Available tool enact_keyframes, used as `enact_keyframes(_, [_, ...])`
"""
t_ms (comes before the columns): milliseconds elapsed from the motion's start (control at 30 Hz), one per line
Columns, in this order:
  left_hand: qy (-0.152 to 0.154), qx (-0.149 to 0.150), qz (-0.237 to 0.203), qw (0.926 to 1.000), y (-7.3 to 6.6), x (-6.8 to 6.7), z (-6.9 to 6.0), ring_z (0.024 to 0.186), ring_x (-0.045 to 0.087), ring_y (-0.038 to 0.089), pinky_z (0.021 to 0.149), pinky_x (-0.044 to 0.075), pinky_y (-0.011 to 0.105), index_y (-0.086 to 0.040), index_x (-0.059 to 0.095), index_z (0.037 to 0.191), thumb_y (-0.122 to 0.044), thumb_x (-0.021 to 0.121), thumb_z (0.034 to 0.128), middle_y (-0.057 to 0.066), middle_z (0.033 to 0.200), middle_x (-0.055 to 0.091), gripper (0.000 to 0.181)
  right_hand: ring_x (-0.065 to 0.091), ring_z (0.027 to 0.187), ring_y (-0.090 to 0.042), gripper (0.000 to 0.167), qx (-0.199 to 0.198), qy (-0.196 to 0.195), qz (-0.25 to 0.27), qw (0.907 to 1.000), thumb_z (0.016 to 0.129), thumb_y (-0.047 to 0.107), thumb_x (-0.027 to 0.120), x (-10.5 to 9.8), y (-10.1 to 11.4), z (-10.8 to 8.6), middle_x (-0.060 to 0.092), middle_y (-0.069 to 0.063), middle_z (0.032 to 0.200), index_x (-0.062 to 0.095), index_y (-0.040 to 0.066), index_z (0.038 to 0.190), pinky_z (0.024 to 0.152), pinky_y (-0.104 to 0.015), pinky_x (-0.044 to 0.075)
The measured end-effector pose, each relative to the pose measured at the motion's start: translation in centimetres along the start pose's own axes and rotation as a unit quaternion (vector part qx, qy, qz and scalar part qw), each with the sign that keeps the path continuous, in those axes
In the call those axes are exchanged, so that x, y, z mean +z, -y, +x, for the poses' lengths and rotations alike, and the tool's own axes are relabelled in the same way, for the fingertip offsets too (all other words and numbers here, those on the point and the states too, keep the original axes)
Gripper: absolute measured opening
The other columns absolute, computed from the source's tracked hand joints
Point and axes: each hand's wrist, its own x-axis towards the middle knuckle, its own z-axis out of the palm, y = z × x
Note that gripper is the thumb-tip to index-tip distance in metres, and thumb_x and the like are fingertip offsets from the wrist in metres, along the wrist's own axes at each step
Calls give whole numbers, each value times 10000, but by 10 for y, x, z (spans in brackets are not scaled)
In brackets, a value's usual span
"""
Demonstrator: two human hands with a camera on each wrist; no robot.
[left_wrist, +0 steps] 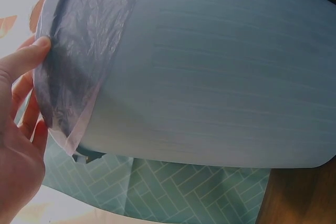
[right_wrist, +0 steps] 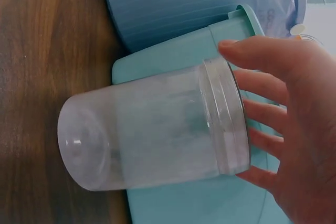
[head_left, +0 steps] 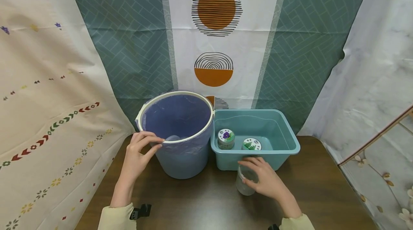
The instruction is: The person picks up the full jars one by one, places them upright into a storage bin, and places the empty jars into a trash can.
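A blue trash bin (head_left: 184, 167) is lined with a thin, see-through bluish bag (left_wrist: 89, 40) folded over its edge and has a white ring (head_left: 206, 129) round its mouth. My left hand (head_left: 141, 153) pinches the near-left part of the rim, thumb outside. By its top edge, my right hand (head_left: 262, 179) grips a clear plastic jar (right_wrist: 157, 129) with no lid on it; thumb and fingers lie round the mouth. The jar is in front of a turquoise tub (head_left: 290, 147); whether its base touches the table cannot be told.
Inside the tub are two jars with printed lids, one with a purple flower (head_left: 226, 137), one with green leaves (head_left: 251, 144). A pale translucent object (head_left: 173, 138) shows inside the bin near its rim. Patterned cloths (head_left: 135, 25) hang behind the brown table (head_left: 200, 205).
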Motion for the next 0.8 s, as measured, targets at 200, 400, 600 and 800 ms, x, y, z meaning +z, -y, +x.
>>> enact_keyframes(200, [-9, -19, 1, 10000, 1, 0, -1, 969, 473, 92, 853, 352, 194, -172, 770, 918, 68, 818, 714, 4, 957, 648, 318, 541, 1179, -251, 545, 69, 220, -176, 9996, 785, 343, 808, -2, 0, 1, 618, -21, 1313, 649, 242, 1295, 928, -523, 476])
enact_keyframes(400, [-8, -8, 16, 10000, 1, 1, 0, 971, 471, 91, 851, 352, 197, -170, 770, 919, 71, 818, 713, 6, 959, 646, 320, 528, 1099, -259, 603, -151, 267, -484, 9984, 738, 321, 835, -4, 0, 3, 614, -36, 1301, 641, 233, 1302, 896, -490, 476])
enact_keyframes(600, [4, 4, 11, 10000, 1, 1, 0, 965, 470, 91, 846, 353, 204, -171, 769, 922, 68, 819, 712, 5, 960, 648, 322, 509, 1000, -232, 618, -502, 454, -787, 9946, 714, 315, 837, -8, 2, 3, 611, -52, 1290, 637, 278, 1298, 831, -441, 470])
enact_keyframes(800, [10, -34, 19, 10000, 0, 0, 0, 965, 470, 85, 844, 353, 204, -172, 769, 917, 66, 821, 710, 5, 960, 648, 320, 474, 924, -215, 647, -417, 983, -704, 9918, 699, 268, 832, -16, 8, 5, 594, -57, 1297, 618, 290, 1309, 774, -405, 445])
